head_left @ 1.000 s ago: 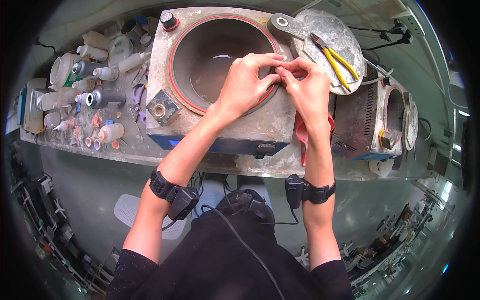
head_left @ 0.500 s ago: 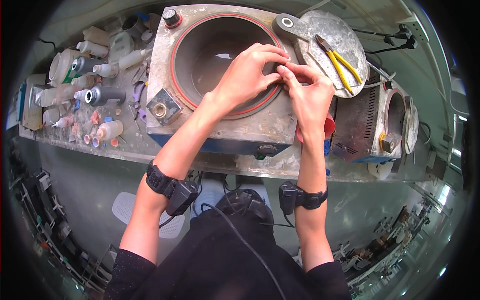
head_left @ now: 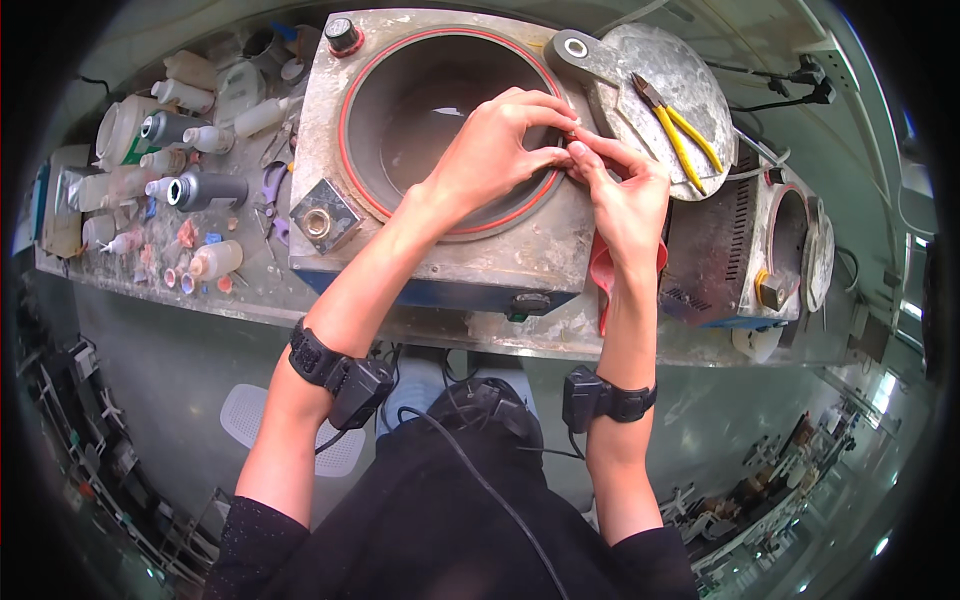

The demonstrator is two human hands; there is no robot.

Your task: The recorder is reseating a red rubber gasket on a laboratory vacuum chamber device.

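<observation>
My left hand [head_left: 503,140] reaches over the round pressure pot [head_left: 420,110], fingers and thumb curled in a pinch at its right rim. Fingertip to fingertip with it, my right hand [head_left: 625,190] pinches too. A tiny dark reddish bit shows between the fingertips, too small and covered to name. The pot has a red sealing ring [head_left: 352,190] round its mouth. Beyond my right hand, yellow-handled cutting pliers [head_left: 680,130] lie on the grey round lid [head_left: 640,60], which is swung aside. Partly behind my right wrist is a red funnel-like thing [head_left: 602,265].
Several bottles [head_left: 208,190] and jars crowd the bench's left side, with purple-handled scissors [head_left: 275,190] near the pot. A metal block [head_left: 326,216] sits on the pot's front left corner, a black knob [head_left: 343,36] behind it. A smaller machine [head_left: 735,250] stands at the right.
My right hand's fingers have shifted slightly, and a reddish bit now shows between the fingertips. More of the red thing behind my right wrist is visible. My left hand has barely moved.
</observation>
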